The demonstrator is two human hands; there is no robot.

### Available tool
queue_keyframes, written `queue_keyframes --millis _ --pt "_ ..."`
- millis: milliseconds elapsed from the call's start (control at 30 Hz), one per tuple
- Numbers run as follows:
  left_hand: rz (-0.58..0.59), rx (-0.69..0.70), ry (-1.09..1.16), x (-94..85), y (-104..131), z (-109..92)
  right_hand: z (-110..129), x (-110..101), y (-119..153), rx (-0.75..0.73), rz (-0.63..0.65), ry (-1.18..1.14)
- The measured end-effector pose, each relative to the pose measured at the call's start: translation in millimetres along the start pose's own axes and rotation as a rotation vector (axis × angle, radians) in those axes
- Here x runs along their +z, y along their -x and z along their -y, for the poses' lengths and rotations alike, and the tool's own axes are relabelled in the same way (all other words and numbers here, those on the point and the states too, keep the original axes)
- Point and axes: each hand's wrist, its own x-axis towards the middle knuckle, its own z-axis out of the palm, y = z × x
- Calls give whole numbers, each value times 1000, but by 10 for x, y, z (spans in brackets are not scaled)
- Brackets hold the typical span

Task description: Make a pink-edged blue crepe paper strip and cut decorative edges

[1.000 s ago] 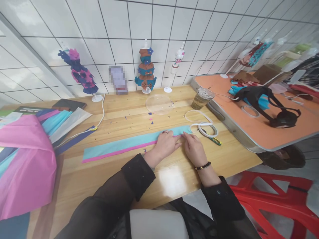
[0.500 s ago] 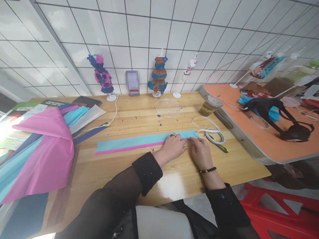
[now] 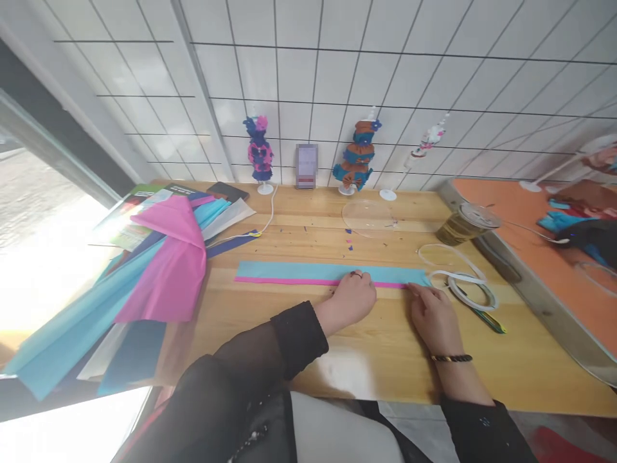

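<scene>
A long turquoise paper strip (image 3: 299,271) with a pink strip along its near edge lies flat on the wooden table (image 3: 366,347). My left hand (image 3: 351,299) presses fingertips down on the strip's near edge, right of its middle. My right hand (image 3: 434,315) rests with fingertips on the pink edge near the strip's right end. Neither hand lifts anything. A roll of white tape (image 3: 465,287) with a loose curl lies just right of my right hand, beside a green and yellow pen-like tool (image 3: 484,317).
A pile of pink, turquoise and dark blue paper sheets (image 3: 159,263) covers the table's left. Small dressed figures on stands (image 3: 359,156) line the tiled wall. A clear round lid (image 3: 369,216), a lidded drink cup (image 3: 465,224) and an orange table (image 3: 554,257) are to the right.
The camera has swung left, showing the window side. My hands have spread apart along the strip, the left staying near the middle and the right toward the end.
</scene>
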Motion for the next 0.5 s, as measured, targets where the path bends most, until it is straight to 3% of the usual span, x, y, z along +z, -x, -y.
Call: queue_keyframes --millis 167,500 --pt "26 -123 -55 -117 402 205 -24 8 17 30 30 38" --pt "79 -402 -125 -282 1429 744 48 -45 18 84 45 29"
